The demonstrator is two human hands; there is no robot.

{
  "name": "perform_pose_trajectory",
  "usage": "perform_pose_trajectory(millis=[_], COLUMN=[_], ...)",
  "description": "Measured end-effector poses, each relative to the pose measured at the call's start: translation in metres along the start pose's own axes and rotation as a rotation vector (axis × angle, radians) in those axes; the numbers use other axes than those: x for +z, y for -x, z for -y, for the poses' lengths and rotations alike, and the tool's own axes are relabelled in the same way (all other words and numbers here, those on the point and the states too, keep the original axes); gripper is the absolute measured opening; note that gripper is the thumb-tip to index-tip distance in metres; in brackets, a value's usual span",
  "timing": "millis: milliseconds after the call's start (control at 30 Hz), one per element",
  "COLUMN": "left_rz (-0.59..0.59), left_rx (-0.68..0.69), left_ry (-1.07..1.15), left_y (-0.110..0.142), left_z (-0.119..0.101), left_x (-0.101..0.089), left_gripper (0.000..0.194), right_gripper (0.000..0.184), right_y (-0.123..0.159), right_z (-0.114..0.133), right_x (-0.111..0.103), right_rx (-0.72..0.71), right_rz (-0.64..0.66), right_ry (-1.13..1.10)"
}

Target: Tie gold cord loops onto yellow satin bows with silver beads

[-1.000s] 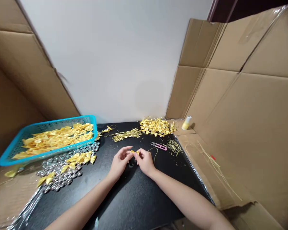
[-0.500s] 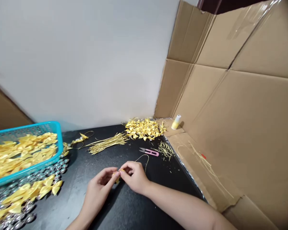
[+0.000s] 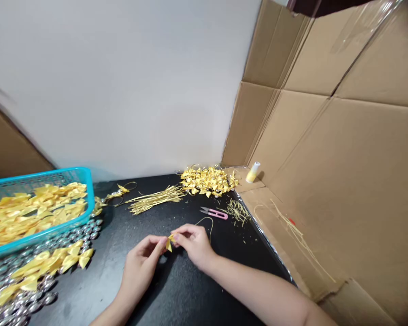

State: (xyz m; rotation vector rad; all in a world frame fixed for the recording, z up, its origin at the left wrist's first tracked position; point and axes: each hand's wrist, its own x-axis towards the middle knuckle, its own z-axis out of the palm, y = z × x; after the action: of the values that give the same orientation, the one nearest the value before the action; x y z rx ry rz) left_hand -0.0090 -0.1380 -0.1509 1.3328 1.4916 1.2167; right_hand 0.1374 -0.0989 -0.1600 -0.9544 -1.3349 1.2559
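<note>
Between my two hands, just above the black tabletop (image 3: pixel 98 271), is a small yellow ribbon bow (image 3: pixel 170 243). My left hand (image 3: pixel 143 260) pinches its left side with thumb and fingers. On the other side, the thumb and forefinger of my right hand (image 3: pixel 194 244) grip the bow too. A thin gold cord (image 3: pixel 211 222) curves out from behind my right hand. Beyond the hands lie pink-handled thread snips (image 3: pixel 217 214), a bundle of gold cords (image 3: pixel 156 199) and a heap of finished yellow bows with cords (image 3: pixel 209 180).
A turquoise basket (image 3: pixel 91 194) of yellow bows stands at left. In front of it are silver beads (image 3: pixel 49 298) with loose bows (image 3: pixel 70 259) on top. Cord scraps (image 3: pixel 238 212) and a white-and-yellow spool (image 3: pixel 253 172) are at right, beside a cardboard wall (image 3: pixel 343 172).
The view has swung right and closer, then slightly back. My hands keep hold of the bow; their grip has shifted, and more of the yellow ribbon shows between the fingertips.
</note>
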Motion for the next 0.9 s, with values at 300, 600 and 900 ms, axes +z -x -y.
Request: perform_pose_trajectory(millis=[300, 600, 900], left_rz=[-0.047, -0.274, -0.239], left_rx=[0.184, 0.248, 0.423], left_ry=[-0.662, -0.931, -0.819], left_y=[-0.005, -0.016, -0.006], left_z=[0.006, 0.007, 0.005], left_x=[-0.014, -0.038, -0.028], left_gripper=[0.031, 0.031, 0.019], right_gripper=[0.008, 0.006, 0.008], right_y=[-0.011, 0.021, -0.042], right_z=[0.064, 0.046, 0.036], right_x=[-0.119, -0.109, -0.04], right_rx=[-0.196, -0.274, -0.238], right_rz=[0.185, 0.448, 0.583], right_ry=[0.569, 1.003, 1.167])
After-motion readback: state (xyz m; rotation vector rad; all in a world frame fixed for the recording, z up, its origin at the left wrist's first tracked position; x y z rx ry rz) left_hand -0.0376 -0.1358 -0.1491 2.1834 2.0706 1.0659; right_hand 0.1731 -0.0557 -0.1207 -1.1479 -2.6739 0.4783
